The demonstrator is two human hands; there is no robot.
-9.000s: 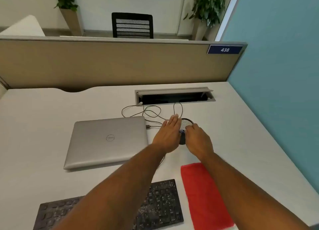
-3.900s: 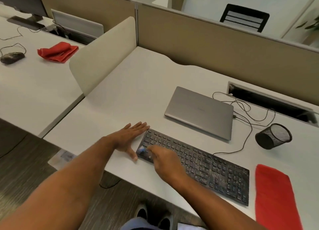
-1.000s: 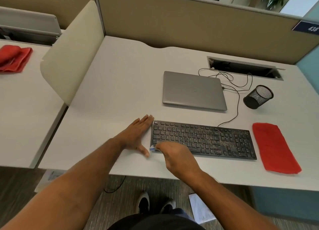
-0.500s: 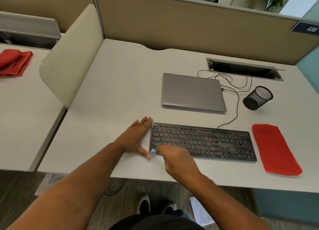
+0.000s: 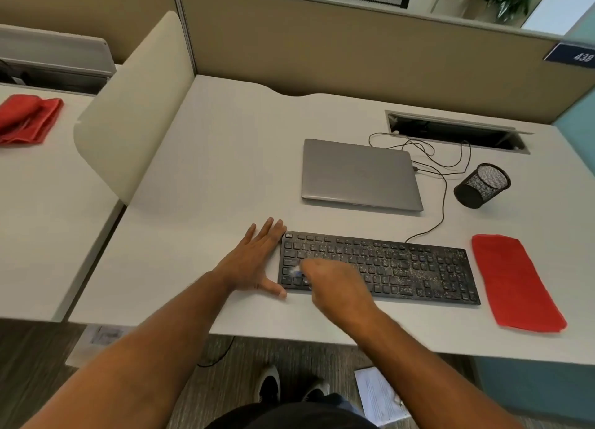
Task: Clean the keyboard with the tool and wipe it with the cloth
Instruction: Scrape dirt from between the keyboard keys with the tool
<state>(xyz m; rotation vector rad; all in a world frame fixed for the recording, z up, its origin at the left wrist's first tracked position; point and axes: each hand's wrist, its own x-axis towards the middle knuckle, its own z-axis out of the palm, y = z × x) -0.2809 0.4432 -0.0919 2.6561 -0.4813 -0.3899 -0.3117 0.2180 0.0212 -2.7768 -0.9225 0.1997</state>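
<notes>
I see the flat black full-size keyboard (image 5: 380, 267) lying near the front edge of the white desk (image 5: 231, 158), its keys speckled with pale crumbs, thickest toward the middle and right. My left hand (image 5: 254, 261) lies flat on the desk with straight, spread fingers, its fingertips against the keyboard's left end and the thumb reaching along the near corner. My right hand (image 5: 335, 287) hovers over the left part of the keys, blurred, fingers curled around a small cleaning tool with a blue and white tip (image 5: 297, 271) that touches the keys near the left end; I cannot make out the tool's shape any further. The flat red rectangular cloth (image 5: 515, 280) lies just beside the keyboard's right end, untouched. Behind the keyboard sits a closed silver laptop (image 5: 359, 174), with thin black cables (image 5: 444, 171) looping to its right, and a black wire-mesh pen cup (image 5: 483, 185) tipped on its side. A second crumpled red cloth (image 5: 27, 117) rests on the neighbouring desk at far left.
</notes>
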